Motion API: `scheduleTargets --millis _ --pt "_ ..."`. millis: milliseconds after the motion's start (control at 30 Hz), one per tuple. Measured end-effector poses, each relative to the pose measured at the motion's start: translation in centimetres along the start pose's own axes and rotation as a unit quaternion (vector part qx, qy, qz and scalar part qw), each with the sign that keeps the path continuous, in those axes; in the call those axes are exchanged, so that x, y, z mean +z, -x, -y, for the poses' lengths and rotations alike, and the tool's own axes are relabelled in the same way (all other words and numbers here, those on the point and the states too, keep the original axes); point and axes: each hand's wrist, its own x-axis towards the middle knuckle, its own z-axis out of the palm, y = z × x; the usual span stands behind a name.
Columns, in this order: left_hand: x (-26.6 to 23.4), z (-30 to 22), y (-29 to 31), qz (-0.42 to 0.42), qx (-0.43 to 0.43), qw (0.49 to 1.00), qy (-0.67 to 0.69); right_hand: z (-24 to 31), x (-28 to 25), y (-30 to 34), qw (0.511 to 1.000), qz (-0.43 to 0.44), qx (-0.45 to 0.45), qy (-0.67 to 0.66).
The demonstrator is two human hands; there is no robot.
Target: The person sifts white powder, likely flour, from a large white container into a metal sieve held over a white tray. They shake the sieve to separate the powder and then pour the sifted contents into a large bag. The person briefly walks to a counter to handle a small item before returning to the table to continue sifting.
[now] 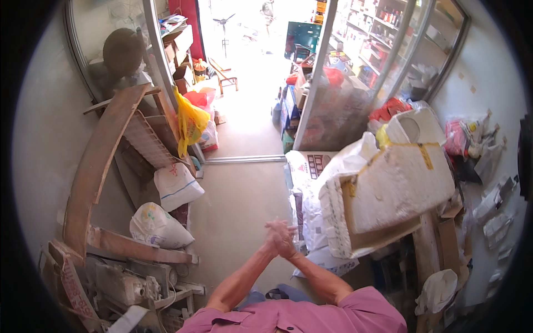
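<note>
In front of my body, over the floor [239, 205], my two hands meet palm against palm, partly overlapping. My left hand [272, 240] comes from the lower left; my right hand [286, 244] crosses it from the lower right. The fingers look stretched out and cross at the top, a little blurred. Nothing shows between the palms, though the contact area is hidden. Closest to the hands, on the right, are white plastic sacks [314, 222] along the floor.
A large white foam box [405, 188] sits on the right-hand pile. On the left stand white sacks [158, 226], a long wooden board [102, 161] and a dusty machine [127, 283]. A yellow bag [191, 122] hangs beside the doorway with its metal floor track [244, 159].
</note>
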Motion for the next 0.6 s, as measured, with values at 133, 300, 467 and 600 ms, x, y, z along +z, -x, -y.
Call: scheduleTargets --millis 133,300,467,600 --pt "-3.8 -9.3 -2.4 -0.039 -0.131 0.974 -0.182 -6.6 -1.1 -4.6 0.968 0.153 0.034 0.193" --pt "-19.4 -16.7 -19.1 -0.297 0.051 0.941 -0.154 -23.6 0.1 -15.9 0.906 -0.125 0.393 -0.101" --pt "-21.3 -21.7 -33.8 -0.302 0.024 0.945 -0.122 -28.8 13.4 -32.0 0.988 -0.029 0.141 -0.052" --pt "-13.2 -33.0 -37.9 -0.169 -0.051 0.974 -0.144 -28.7 16.9 -44.3 0.985 0.127 -0.059 0.100"
